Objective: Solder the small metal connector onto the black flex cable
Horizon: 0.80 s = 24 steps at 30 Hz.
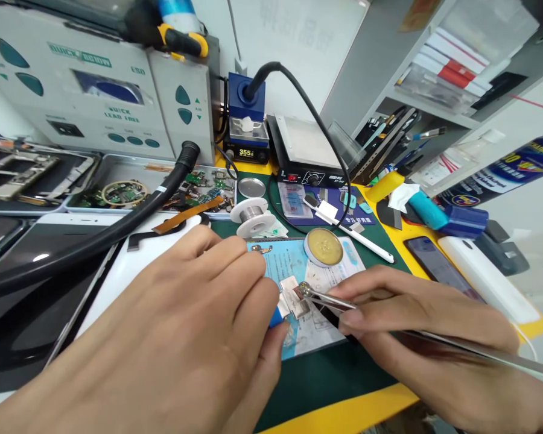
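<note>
My left hand is closed, and a blue edge shows between its fingertips. Joined to that side is a small silver metal piece; most of what the hand grips is hidden. In my right hand is a pair of metal tweezers, held low and slanting left. The tips meet a tiny round metallic part at the silver piece; whether they pinch it I cannot tell. Beneath lies a light blue and white printed sheet, with an open tin of yellowish paste on it.
A solder spool, a white brush-like tool and a hot plate stand beyond the sheet. A thick black hose crosses the left side, over a tray of circuit boards. Phones lie at right.
</note>
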Available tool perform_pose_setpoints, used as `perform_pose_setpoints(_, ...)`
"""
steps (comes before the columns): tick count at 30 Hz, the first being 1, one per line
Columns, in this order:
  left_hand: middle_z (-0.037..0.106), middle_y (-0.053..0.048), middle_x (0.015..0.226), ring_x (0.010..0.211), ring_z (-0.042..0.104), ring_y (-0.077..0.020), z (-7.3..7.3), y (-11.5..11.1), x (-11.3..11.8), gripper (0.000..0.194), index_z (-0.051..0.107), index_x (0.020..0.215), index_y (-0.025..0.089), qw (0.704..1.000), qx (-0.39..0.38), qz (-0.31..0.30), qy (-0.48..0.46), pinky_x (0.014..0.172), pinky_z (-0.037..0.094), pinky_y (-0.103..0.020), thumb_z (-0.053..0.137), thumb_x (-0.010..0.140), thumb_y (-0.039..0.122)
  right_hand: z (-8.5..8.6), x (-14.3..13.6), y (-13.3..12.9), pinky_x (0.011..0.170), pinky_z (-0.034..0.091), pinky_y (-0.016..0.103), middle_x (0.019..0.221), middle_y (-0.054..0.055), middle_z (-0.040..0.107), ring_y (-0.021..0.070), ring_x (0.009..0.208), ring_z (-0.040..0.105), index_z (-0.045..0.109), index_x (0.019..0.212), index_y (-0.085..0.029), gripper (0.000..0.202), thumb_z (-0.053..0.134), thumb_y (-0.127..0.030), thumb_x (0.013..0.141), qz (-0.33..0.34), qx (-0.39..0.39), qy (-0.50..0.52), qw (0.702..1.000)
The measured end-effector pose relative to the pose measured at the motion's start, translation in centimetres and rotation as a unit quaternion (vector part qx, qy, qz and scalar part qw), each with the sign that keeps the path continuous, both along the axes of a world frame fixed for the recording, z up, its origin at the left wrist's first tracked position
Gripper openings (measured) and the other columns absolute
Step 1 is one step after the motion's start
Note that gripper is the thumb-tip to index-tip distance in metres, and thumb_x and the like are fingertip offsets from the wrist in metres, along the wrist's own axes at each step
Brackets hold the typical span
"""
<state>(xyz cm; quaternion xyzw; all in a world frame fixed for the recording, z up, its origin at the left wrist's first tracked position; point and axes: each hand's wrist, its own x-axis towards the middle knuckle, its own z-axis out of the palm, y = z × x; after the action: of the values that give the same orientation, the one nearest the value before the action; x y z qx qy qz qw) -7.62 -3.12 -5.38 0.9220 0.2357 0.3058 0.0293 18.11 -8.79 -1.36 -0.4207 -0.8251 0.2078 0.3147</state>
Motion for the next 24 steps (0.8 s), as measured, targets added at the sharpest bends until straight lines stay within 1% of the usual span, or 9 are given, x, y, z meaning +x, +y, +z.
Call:
perform_pose_setpoints(3,0.061,-0.005,0.079,0.078,0.061,-0.0287,0.1,0.0,0.0,0.015,0.067,0.091,0.020,0.999,0.034,0.002,0.036,0.080,0.042,-0.051,0.056,0.099,0.024,-0.1,0.3,-0.4,0.082,0.067,0.018,0.111,0.004,0.081,0.0169,0.099,0.081,0.080,0.109,-0.025,0.042,0.070,0.007,0.084,-0.011,-0.009,0.020,1.000)
perform_pose_setpoints(5,0.060,-0.005,0.077,0.075,0.059,-0.0275,0.1,0.0,0.1,0.017,0.066,0.085,0.021,0.998,0.044,0.006,0.034,0.078,0.042,-0.051,0.056,0.099,0.025,-0.2,0.8,-0.7,0.084,0.068,0.019,0.119,0.003,0.079,0.0176,0.103,0.081,0.080,0.111,-0.029,0.047,0.069,0.008,0.084,-0.031,-0.015,0.035,0.999)
perform_pose_setpoints(7,0.061,-0.005,0.078,0.075,0.058,-0.0270,0.1,-0.1,0.1,0.017,0.066,0.086,0.021,0.999,0.043,0.007,0.028,0.078,0.041,-0.051,0.056,0.099,0.026,-0.4,1.3,-1.1,0.088,0.069,0.023,0.126,0.003,0.077,0.0189,0.108,0.080,0.079,0.114,-0.032,0.051,0.068,0.008,0.086,-0.036,-0.034,0.048,0.998)
perform_pose_setpoints(11,0.062,-0.005,0.078,0.075,0.058,-0.0264,0.0,-0.1,0.2,0.016,0.066,0.088,0.021,0.999,0.030,0.008,0.018,0.076,0.039,-0.049,0.057,0.099,0.026,-1.0,1.8,-1.3,0.092,0.070,0.031,0.128,0.004,0.074,0.0211,0.114,0.077,0.076,0.125,-0.035,0.052,0.067,0.004,0.092,-0.017,-0.076,0.066,0.995)
perform_pose_setpoints(14,0.061,-0.004,0.076,0.073,0.056,-0.0261,0.0,-0.1,0.3,0.016,0.065,0.087,0.021,1.000,0.026,0.006,0.013,0.074,0.037,-0.048,0.056,0.100,0.026,-1.2,1.2,-1.0,0.089,0.070,0.032,0.121,0.005,0.077,0.0209,0.108,0.077,0.075,0.125,-0.032,0.052,0.066,0.005,0.089,-0.029,-0.042,0.067,0.996)
perform_pose_setpoints(16,0.061,-0.005,0.077,0.073,0.056,-0.0262,0.0,-0.1,0.4,0.015,0.065,0.089,0.021,1.000,0.021,0.003,0.016,0.074,0.037,-0.048,0.055,0.100,0.026,-1.0,0.4,-0.7,0.082,0.070,0.028,0.110,0.005,0.080,0.0191,0.097,0.079,0.077,0.117,-0.028,0.049,0.066,0.007,0.084,-0.041,0.003,0.052,0.998)
perform_pose_setpoints(18,0.062,-0.005,0.079,0.074,0.057,-0.0263,0.0,-0.2,0.4,0.015,0.066,0.093,0.021,1.000,0.022,0.003,0.019,0.075,0.037,-0.048,0.054,0.101,0.026,-0.7,-0.4,-0.5,0.070,0.068,0.023,0.098,0.005,0.081,0.0176,0.084,0.080,0.078,0.107,-0.025,0.044,0.065,0.008,0.080,-0.041,0.053,0.030,0.997)
perform_pose_setpoints(21,0.064,-0.006,0.083,0.075,0.058,-0.0272,-0.2,-0.2,0.2,0.016,0.067,0.094,0.021,0.999,0.036,0.010,0.018,0.076,0.039,-0.049,0.054,0.101,0.028,-0.4,-1.1,-0.3,0.063,0.067,0.024,0.082,0.005,0.080,0.0190,0.076,0.080,0.078,0.100,-0.024,0.042,0.062,0.007,0.078,-0.029,0.096,-0.005,0.995)
perform_pose_setpoints(24,0.066,-0.007,0.085,0.080,0.060,-0.0290,-0.3,-0.2,0.1,0.018,0.066,0.091,0.022,0.998,0.046,0.012,0.028,0.078,0.041,-0.051,0.053,0.100,0.030,-0.5,-1.3,-0.3,0.059,0.066,0.026,0.083,0.007,0.080,0.0196,0.072,0.080,0.079,0.098,-0.025,0.040,0.062,0.005,0.079,-0.035,0.098,-0.017,0.994)
